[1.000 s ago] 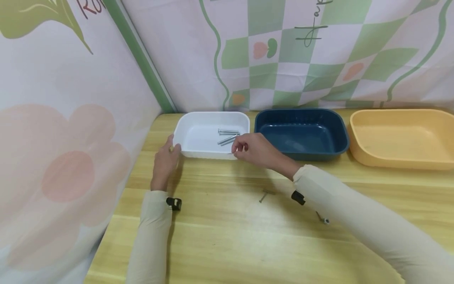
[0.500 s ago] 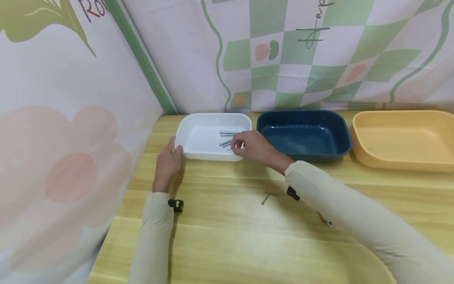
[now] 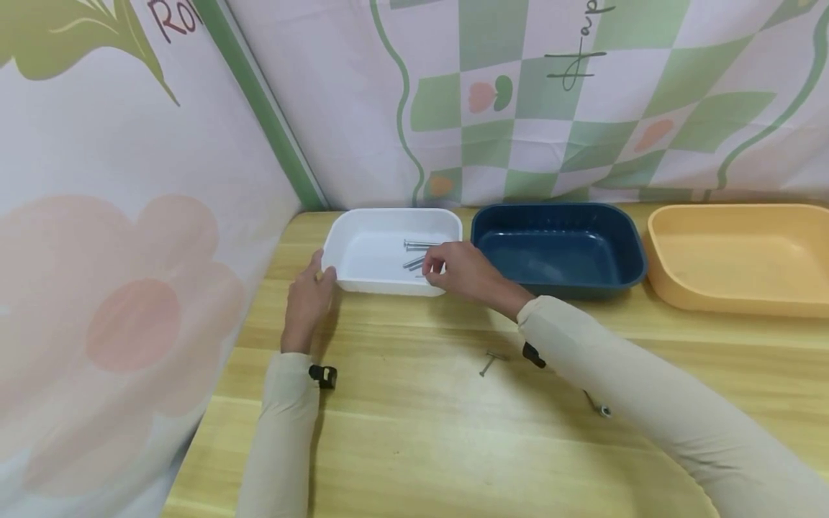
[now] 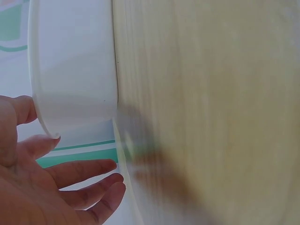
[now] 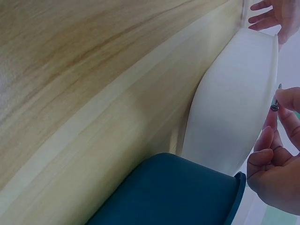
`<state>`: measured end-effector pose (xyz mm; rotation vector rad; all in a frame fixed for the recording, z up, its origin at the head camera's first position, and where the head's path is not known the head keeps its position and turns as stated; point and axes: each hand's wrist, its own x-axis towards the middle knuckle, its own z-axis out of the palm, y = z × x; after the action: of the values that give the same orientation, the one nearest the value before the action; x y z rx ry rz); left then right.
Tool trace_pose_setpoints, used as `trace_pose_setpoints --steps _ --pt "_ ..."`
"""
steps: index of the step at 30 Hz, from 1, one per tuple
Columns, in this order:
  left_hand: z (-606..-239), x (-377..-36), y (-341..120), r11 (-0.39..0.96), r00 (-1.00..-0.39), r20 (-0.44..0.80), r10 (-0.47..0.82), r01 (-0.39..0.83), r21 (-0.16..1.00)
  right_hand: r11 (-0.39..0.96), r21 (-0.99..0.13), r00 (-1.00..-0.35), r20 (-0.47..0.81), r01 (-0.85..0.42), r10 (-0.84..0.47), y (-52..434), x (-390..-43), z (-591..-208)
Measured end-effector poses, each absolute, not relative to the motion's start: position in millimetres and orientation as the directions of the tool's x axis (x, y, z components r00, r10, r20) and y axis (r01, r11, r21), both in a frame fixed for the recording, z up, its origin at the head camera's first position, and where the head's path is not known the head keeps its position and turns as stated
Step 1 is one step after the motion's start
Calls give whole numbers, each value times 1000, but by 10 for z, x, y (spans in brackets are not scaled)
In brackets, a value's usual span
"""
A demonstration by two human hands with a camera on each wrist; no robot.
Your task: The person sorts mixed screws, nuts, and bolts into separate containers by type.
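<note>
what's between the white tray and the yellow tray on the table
The dark blue tray sits between the white tray and the yellow tray, as the head view shows.

head: above, looking down | wrists: low, close | shared: white tray (image 3: pixel 343 248)

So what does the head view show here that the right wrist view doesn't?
Only the head view shows the screws lying in the white tray, the orange tray and two loose screws on the table. Only the right wrist view shows the small screw pinched in the right hand over the tray's rim. Both show the white tray, the blue tray and the left hand at the white tray's far end.
</note>
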<state>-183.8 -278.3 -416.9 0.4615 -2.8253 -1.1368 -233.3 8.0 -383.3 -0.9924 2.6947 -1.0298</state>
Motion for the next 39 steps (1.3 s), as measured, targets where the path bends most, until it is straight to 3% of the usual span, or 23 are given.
trace_pose_setpoints --steps 17,27,32,39 --pt "-4167 -1837 -2754 681 -951 -76 -300 -269 682 579 -618 -795 131 -533 -592 128 -2317 -3815" --pt "-4081 -1804 -2758 745 -958 -41 -284 -248 619 574 -616 -794 146 -539 -590 125 -2283 -3754" --pt "-4056 -1806 -2689 783 -959 24 -284 -217 584 591 -617 -811 138 -520 -569 172 -2278 -3740" --pt "-3937 -1782 -2516 848 -936 225 -272 -123 515 591 -632 -826 146 -502 -545 259 -2269 -3723"
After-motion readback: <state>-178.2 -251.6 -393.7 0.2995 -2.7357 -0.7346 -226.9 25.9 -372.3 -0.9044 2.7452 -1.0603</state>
